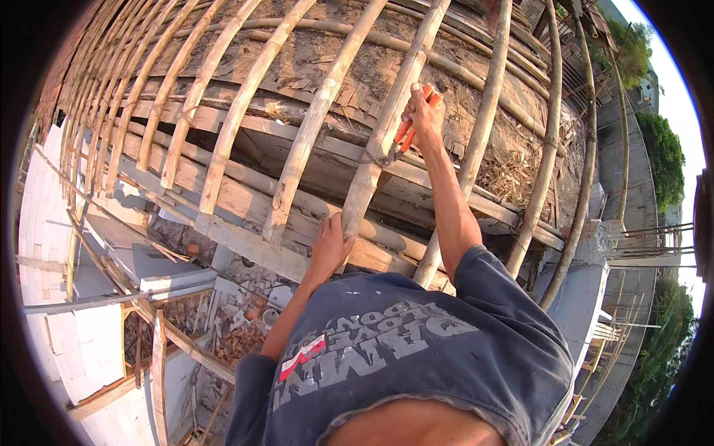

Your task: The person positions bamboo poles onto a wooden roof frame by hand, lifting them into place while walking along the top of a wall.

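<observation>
My right hand (425,123) is closed round the orange handles of a pair of pliers (405,141). The dark jaws point down and touch, or nearly touch, a peeled wooden pole (370,172) where it crosses a horizontal timber; a thin dark strand, apparently wire, shows there. Lower on that pole, my left hand (329,245) grips its near end, the thumb on the right side and the fingers on the left. Part of the left fingers is hidden behind the wood.
Several parallel poles (306,141) slope up over old woven matting (297,63). A horizontal beam (253,241) runs along the near edge. Below left lie rubble (249,305) and white block walls (93,342). Dry straw (513,175) sits between poles at right; a grey wall (628,171) stands beyond.
</observation>
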The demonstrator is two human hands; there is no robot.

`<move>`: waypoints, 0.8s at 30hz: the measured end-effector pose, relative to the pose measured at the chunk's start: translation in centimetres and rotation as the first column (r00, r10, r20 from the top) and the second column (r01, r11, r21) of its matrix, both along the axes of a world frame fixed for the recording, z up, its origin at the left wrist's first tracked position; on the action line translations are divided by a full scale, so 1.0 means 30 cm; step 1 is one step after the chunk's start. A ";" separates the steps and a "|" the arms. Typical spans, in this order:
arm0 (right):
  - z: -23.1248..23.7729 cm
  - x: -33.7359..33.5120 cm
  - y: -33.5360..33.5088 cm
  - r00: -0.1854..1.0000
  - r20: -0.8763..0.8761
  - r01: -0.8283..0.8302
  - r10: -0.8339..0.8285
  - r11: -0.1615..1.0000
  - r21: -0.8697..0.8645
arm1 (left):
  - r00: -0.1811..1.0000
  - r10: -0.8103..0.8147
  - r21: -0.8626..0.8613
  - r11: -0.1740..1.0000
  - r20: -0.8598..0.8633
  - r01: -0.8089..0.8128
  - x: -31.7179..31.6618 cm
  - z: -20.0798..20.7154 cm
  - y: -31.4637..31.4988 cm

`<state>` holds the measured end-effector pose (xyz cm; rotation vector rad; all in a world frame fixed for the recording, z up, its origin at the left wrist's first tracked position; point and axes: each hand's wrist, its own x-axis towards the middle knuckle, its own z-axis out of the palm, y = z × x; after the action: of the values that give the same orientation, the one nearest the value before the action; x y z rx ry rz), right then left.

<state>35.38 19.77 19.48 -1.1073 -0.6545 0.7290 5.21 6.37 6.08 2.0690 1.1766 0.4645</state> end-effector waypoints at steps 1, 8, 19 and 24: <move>0.005 -0.001 -0.021 1.000 -0.016 -0.024 0.025 0.998 0.064 | 1.000 -0.003 0.021 1.000 0.016 0.003 -0.003 -0.007 0.001; 0.017 -0.074 -0.203 0.962 0.042 0.259 -0.271 0.948 0.186 | 0.998 -0.026 0.052 0.998 0.048 0.023 -0.013 -0.025 -0.012; -0.062 -0.201 -0.280 0.876 0.307 0.297 -0.373 0.917 0.266 | 1.000 -0.016 -0.040 0.999 0.018 0.017 -0.011 -0.040 -0.004; -0.084 -0.248 -0.312 0.863 0.392 0.205 -0.320 0.929 0.309 | 1.000 -0.030 -0.034 0.999 0.007 0.031 -0.012 -0.040 -0.003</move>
<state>27.94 10.40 16.97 -1.0969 -0.9264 0.1421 4.85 6.27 4.87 2.0523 1.1398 0.4338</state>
